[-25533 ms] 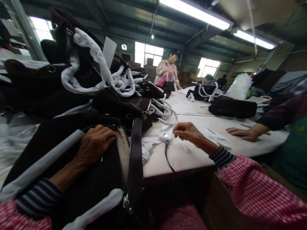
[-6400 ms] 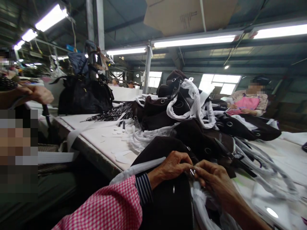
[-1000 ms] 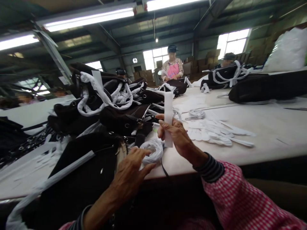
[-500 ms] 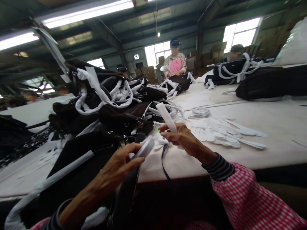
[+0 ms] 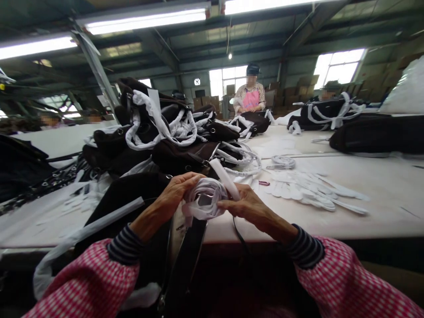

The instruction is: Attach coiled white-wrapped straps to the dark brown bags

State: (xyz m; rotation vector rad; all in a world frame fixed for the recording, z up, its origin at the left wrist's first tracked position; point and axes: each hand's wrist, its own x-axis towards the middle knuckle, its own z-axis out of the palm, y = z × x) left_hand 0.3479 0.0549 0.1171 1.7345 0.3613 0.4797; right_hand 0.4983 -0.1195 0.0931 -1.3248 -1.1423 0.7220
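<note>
Between my two hands is a coiled strap wrapped in white paper [image 5: 206, 199], held up in front of me over the table's near edge. My left hand [image 5: 175, 191] grips the coil's left rim, fingers closed on it. On the right rim, my right hand [image 5: 245, 202] presses with its thumb while also holding a white strip [image 5: 225, 177] that sticks up from its fingers. An open black bag [image 5: 122, 201] lies below and left of my left hand, with a white-wrapped handle [image 5: 99, 225] across it.
A pile of black bags [image 5: 159, 128] with white-wrapped handles stands at the left. Right of my hands lie white paper strips [image 5: 308, 187] and another wrapped coil [image 5: 282, 162]. A person in a pink apron [image 5: 251, 97] stands across the table [image 5: 374, 176].
My hands have come together; the coil, earlier in my left hand alone, has turned to face me and is now held by both. The white strip stays in my right hand.
</note>
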